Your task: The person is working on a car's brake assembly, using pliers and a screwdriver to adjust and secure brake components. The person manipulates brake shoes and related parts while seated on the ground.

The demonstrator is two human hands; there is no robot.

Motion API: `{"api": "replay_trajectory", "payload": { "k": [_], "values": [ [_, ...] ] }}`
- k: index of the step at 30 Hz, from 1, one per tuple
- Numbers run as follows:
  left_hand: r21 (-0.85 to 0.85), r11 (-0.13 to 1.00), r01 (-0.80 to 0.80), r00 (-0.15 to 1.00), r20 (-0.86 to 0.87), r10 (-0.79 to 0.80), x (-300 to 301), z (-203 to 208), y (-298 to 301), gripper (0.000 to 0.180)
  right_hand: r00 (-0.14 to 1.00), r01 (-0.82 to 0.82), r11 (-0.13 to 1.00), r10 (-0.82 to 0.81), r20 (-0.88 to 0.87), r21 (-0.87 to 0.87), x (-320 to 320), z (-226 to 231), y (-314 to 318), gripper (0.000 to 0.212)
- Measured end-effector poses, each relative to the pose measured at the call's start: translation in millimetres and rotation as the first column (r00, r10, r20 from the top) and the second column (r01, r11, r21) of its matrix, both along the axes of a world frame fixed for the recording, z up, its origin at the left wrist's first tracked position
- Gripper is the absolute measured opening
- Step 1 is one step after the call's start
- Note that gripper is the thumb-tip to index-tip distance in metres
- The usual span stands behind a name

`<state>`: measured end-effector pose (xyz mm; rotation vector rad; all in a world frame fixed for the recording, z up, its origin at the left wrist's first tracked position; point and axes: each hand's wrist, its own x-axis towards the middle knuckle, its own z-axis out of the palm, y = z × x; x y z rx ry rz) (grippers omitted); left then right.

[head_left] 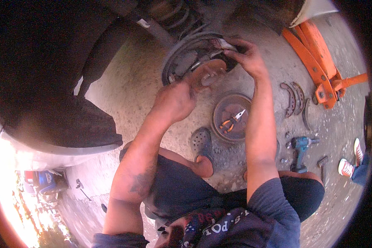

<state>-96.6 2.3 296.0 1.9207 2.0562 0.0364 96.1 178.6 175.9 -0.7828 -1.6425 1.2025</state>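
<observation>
A drum brake assembly [178, 56] is in front of me under the car, its round backing plate surrounding a rusty wheel hub [211, 70]. At its upper right, my right hand [248, 56] pinches a pale-edged brake shoe [222, 44] between thumb and fingers. My left hand [177, 99] is curled at the lower edge of the hub; its fingertips are partly hidden, and what they hold is unclear. Below the hub, a rusty brake drum [216, 120] lies on the ground with orange-handled pliers [232, 121] inside it.
Used brake shoes [293, 99] lie to the right, near an orange floor jack [318, 66]. Below them are a teal cordless impact wrench [301, 153] and a hammer [323, 167]. Another person's sneakers [347, 168] show at the right edge. The car's dark wheel arch [49, 82] fills the left.
</observation>
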Motion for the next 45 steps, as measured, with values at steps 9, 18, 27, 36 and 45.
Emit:
{"api": "replay_trajectory", "payload": {
  "k": [9, 18, 27, 36, 45],
  "values": [
    [0.136, 0.981, -0.136, 0.988, -0.055, 0.144, -30, 22, -5, 0.028, 0.988, 0.138, 0.967, -0.150, 0.037, 0.214, -6, 1, -4, 0.036],
    [0.492, 0.862, -0.124, 0.992, 0.072, 0.102, -25, 20, 6, 0.026, 0.934, 0.275, 0.900, -0.333, 0.126, 0.339, -15, 11, -11, 0.031],
    [0.300, 0.908, 0.293, 0.935, 0.107, -0.337, -20, 26, 156, 0.030, 0.908, 0.384, 0.889, -0.413, 0.072, 0.250, -6, 2, -10, 0.029],
    [-0.515, 0.766, 0.385, 0.916, 0.110, -0.386, -19, 20, 248, 0.037, 0.955, 0.293, 0.952, -0.296, 0.023, 0.091, -3, -11, -9, 0.045],
    [-0.534, 0.702, 0.471, 0.797, -0.082, -0.598, -6, 22, 248, 0.038, 0.960, 0.275, 0.958, -0.278, 0.020, 0.080, -4, -9, -8, 0.041]
  ]
}}
